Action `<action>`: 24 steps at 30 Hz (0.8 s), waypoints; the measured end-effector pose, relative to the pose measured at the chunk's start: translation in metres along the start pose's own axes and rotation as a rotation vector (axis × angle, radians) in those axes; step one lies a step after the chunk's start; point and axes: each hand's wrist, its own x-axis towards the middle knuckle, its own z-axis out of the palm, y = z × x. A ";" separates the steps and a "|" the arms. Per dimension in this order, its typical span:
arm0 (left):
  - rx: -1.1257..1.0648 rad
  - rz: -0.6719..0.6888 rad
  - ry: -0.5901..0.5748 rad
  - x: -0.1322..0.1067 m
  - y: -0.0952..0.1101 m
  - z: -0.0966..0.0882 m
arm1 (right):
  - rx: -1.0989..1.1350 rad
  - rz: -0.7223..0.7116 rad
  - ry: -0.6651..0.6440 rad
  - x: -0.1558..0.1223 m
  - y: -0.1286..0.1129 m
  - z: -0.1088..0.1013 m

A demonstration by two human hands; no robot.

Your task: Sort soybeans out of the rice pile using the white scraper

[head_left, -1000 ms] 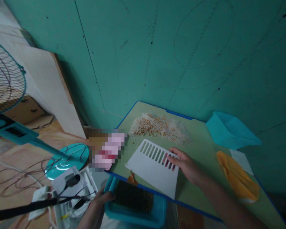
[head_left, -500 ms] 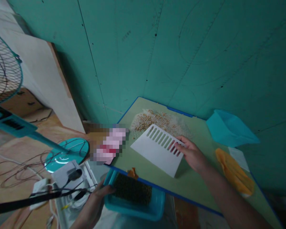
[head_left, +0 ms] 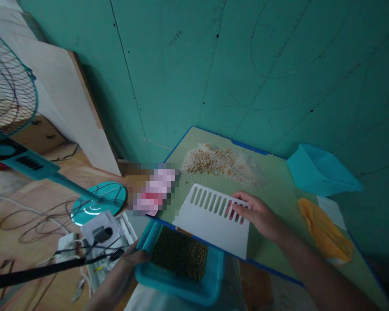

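Note:
My right hand rests its fingers across the slotted end of a white plastic slotted scraper, which lies on a pale green board with a blue edge. The scraper's lower corner reaches the board's near edge. My left hand grips the rim of a teal plastic tray below that edge. Dark green seeds fill the tray. Behind the scraper lies a spread pile of tan grains in whitish powder.
A teal folded plastic sheet and a crumpled orange cloth lie at the board's right. A pixelated patch hides something at its left edge. A standing fan, a power strip and tangled cables lie on the floor at left.
The scraper has turned and shifted toward the board's near edge under my right hand. The tray has come further into view, with more seeds showing.

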 end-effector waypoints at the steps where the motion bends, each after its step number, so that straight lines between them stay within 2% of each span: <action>1: 0.007 0.004 0.000 0.001 -0.001 -0.002 | -0.006 0.005 -0.005 -0.003 -0.002 0.001; 5: 0.079 0.017 -0.026 0.006 -0.003 -0.009 | -0.001 0.020 -0.007 -0.009 -0.004 0.000; 7: 0.105 0.017 -0.052 0.007 -0.004 -0.012 | 0.015 0.017 0.036 -0.008 -0.003 -0.005; 11: 0.066 0.023 -0.075 0.008 -0.004 -0.013 | 0.020 -0.045 0.228 0.006 -0.002 -0.020; 15: 0.090 0.021 -0.048 0.005 -0.002 -0.010 | 0.003 -0.150 0.409 0.029 -0.002 -0.032; 24: 0.101 0.012 0.003 0.004 -0.005 -0.011 | -0.074 -0.174 0.355 0.051 -0.009 -0.022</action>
